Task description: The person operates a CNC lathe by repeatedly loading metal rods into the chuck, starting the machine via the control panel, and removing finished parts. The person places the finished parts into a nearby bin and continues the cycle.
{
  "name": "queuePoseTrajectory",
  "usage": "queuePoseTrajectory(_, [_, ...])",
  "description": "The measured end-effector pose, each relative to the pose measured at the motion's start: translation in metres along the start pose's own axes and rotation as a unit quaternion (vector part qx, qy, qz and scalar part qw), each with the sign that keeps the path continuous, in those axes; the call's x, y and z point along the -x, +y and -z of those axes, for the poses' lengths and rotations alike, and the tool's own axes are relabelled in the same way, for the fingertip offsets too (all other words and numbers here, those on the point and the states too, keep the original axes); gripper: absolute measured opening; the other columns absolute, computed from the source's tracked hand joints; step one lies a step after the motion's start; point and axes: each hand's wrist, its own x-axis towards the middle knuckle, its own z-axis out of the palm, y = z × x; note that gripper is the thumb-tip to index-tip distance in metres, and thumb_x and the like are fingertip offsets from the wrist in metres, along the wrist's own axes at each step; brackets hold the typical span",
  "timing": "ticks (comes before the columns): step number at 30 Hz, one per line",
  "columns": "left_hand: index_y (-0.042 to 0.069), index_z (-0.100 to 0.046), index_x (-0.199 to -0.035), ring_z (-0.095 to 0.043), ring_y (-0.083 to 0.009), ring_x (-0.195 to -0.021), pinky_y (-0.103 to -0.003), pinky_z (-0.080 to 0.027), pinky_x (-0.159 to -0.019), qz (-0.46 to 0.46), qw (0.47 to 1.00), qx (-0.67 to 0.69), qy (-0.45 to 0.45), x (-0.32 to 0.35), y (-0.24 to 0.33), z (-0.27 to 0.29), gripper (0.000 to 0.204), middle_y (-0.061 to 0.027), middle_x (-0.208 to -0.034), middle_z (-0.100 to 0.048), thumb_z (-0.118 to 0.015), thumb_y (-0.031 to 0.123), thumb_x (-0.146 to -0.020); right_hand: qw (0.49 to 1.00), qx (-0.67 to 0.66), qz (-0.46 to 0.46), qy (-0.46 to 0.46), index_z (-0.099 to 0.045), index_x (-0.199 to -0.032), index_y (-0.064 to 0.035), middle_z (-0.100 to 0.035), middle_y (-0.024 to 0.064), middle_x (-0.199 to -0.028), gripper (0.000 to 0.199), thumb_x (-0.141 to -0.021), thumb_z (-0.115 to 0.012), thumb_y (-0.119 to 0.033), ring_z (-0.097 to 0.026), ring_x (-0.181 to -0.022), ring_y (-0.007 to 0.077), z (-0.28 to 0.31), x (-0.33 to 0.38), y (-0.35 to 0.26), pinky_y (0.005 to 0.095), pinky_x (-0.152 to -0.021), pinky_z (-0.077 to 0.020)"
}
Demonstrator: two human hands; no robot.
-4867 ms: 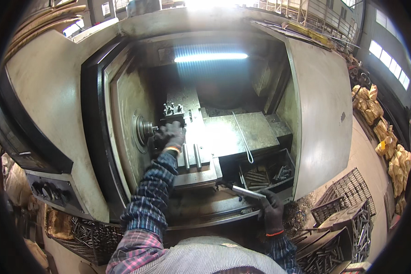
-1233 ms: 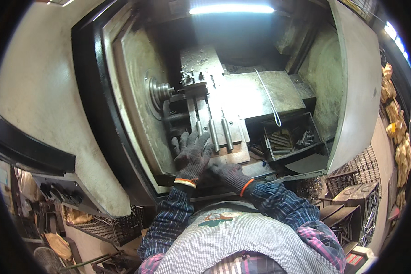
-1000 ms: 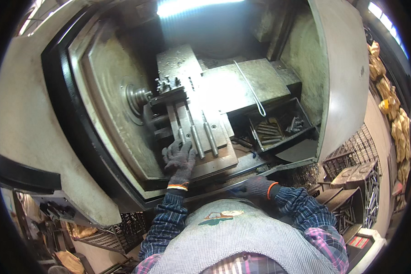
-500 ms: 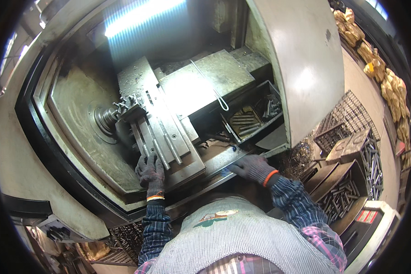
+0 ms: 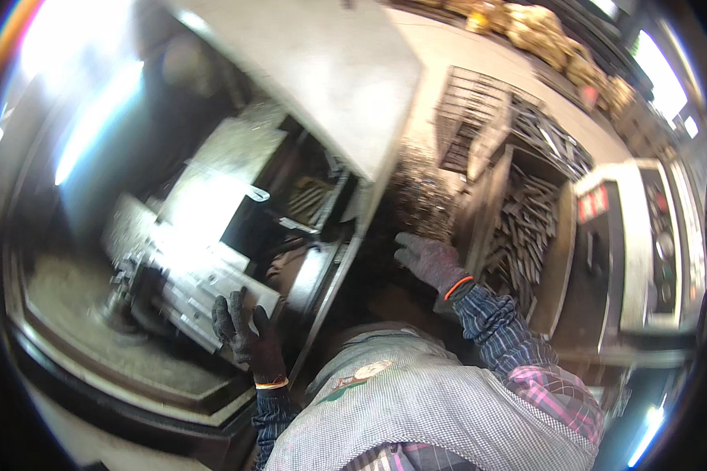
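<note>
**Both gloved hands spread wide at the open machine**

The biggest thing before me is the grey machine housing (image 5: pixel 322 71), its sloped panel rising above and between my two hands. Left of it, the enclosure opens onto a lit interior, badly blurred in this view.

Inside that opening, just above and to the left of my left hand (image 5: pixel 247 334), sits the metal tool block (image 5: pixel 192 294), a pale slab with ridges across its top. My left hand is in a dark glove with an orange cuff band, fingers (image 5: pixel 226 310) spread and pointing up; the fingertips lie at the near edge of the block, and I cannot tell through the blur whether they press on it or stop just short. Nothing is clasped in it.

Further up from that hand, deeper in the machine, a dark tray of metal parts (image 5: pixel 310 196) lies beside a bright flat plate.

To the right of my right hand (image 5: pixel 428 259) stands a control panel (image 5: pixel 632 235), pale with a red patch and knobs. Between panel and hand is a bin of long metal bars (image 5: pixel 526 228), with a wire crate (image 5: pixel 467 118) above it.

My right hand, in a grey glove with an orange cuff, is splayed open and empty, fingers reaching up and left toward the dark edge of the housing, near the bin of bars but apart from it.
</note>
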Motion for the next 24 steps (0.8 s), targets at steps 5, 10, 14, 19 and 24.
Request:
queuePoseTrajectory(5, [0.006, -0.066, -0.129, -0.054, -0.043, -0.126, -0.054, -0.042, -0.108, -0.123, 0.982, 0.13, -0.063, 0.003, 0.037, -0.039, 0.039, -0.0225, -0.135, -0.059, -0.069, 0.014, -0.091, 0.956, 0.051, -0.242, 0.159, -0.066, -0.13, -0.0167, -0.072, 0.0181, -0.117, 0.047, -0.095, -0.063, -0.048, -0.069, -0.104, 0.0383, 0.053, 0.086, 0.076, 0.0486, -0.09, -0.055])
queuePoseTrajectory(10, [0.009, -0.067, -0.127, -0.055, -0.0418, -0.126, -0.054, -0.043, -0.107, -0.189, 0.944, 0.226, -0.149, 0.021, 0.069, -0.061, 0.039, -0.0208, -0.133, -0.06, -0.072, 0.016, -0.089, 0.927, 0.06, -0.363, 0.077, -0.068, -0.124, -0.0121, -0.071, 0.0156, -0.119, 0.047, -0.093, -0.064, -0.047, -0.066, -0.112, 0.0359, 0.066, 0.161, 0.127, 0.0468, -0.095, -0.0517])
queuePoseTrajectory(14, [0.012, -0.069, -0.126, -0.057, -0.0392, -0.123, -0.051, -0.047, -0.104, -0.202, 0.928, 0.242, -0.199, 0.036, 0.085, -0.069, 0.04, -0.0195, -0.13, -0.062, -0.074, 0.018, -0.087, 0.948, 0.043, -0.304, -0.083, -0.067, -0.128, -0.0089, -0.066, 0.0181, -0.13, 0.056, -0.089, -0.063, -0.049, -0.063, -0.118, 0.0394, 0.031, 0.182, 0.185, 0.0475, -0.101, -0.0488])
queuePoseTrajectory(19, [0.012, -0.068, -0.124, -0.058, -0.0383, -0.122, -0.05, -0.049, -0.102, -0.21, 0.927, 0.207, -0.23, 0.054, 0.094, -0.064, 0.04, -0.019, -0.128, -0.063, -0.075, 0.018, -0.086, 0.953, 0.06, -0.257, -0.15, -0.067, -0.129, -0.0056, -0.066, 0.0234, -0.131, 0.058, -0.084, -0.065, -0.043, -0.064, -0.118, 0.0415, -0.065, 0.12, 0.286, 0.0485, -0.1, -0.0511])
queuePoseTrajectory(24, [0.013, -0.068, -0.124, -0.058, -0.0389, -0.121, -0.051, -0.049, -0.102, -0.181, 0.934, 0.178, -0.25, 0.076, 0.102, -0.051, 0.039, -0.0191, -0.126, -0.063, -0.074, 0.016, -0.086, 0.929, 0.151, -0.205, -0.267, -0.076, -0.109, -0.0062, -0.072, 0.0205, -0.116, 0.04, -0.088, -0.061, -0.037, -0.07, -0.104, 0.041, -0.133, 0.06, 0.324, 0.0527, -0.087, -0.0545])
